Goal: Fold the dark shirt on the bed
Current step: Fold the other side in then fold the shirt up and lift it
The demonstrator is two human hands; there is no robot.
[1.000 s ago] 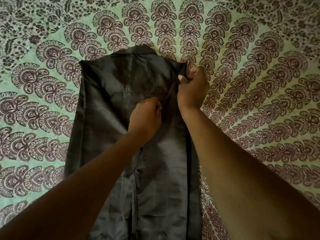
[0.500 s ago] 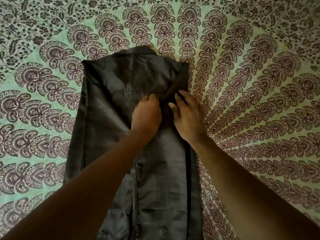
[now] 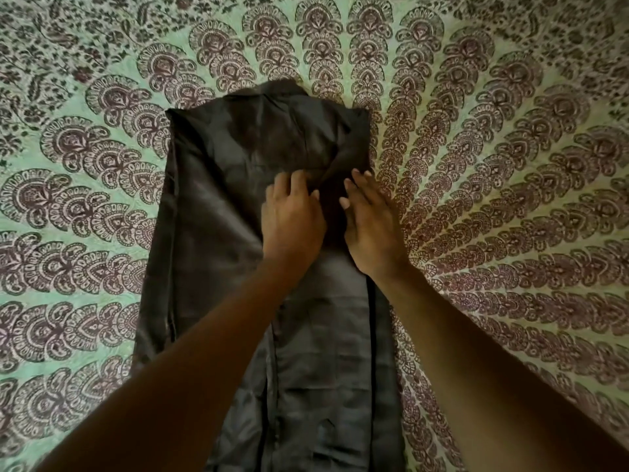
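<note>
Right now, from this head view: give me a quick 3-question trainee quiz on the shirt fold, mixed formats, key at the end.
1. True or false: the left hand grips a bunched corner of the dark shirt.
2. Multiple choice: the right hand lies A) flat on the shirt's right side, B) on the bedspread clear of the shirt, C) lifted above the collar.
3. Fill in: the shirt's collar end points ___ from the person.

Key: 1 false, fingers lie spread on the fabric; 2 A; 3 away.
</note>
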